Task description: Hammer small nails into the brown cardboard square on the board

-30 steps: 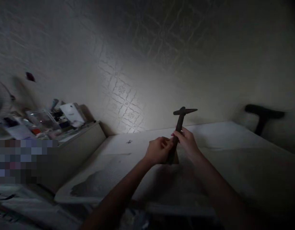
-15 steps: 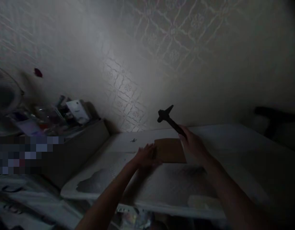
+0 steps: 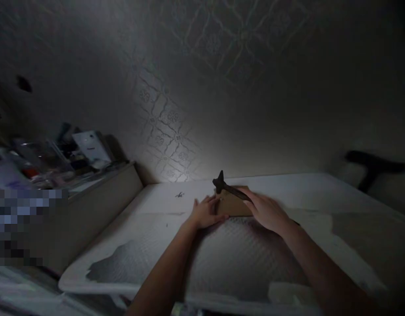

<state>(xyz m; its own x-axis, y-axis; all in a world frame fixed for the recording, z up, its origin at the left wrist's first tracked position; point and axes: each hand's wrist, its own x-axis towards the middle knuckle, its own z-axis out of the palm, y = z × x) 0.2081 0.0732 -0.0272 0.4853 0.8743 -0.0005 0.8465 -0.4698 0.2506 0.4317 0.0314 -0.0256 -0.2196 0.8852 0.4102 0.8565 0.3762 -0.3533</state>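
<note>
Right hand grips the hammer by its stiff handle (head-heavy, likely), open left hand steadying the board.

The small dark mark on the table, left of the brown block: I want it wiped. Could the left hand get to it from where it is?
Probably yes: the left hand rests close by it, with bare table between them.
</note>
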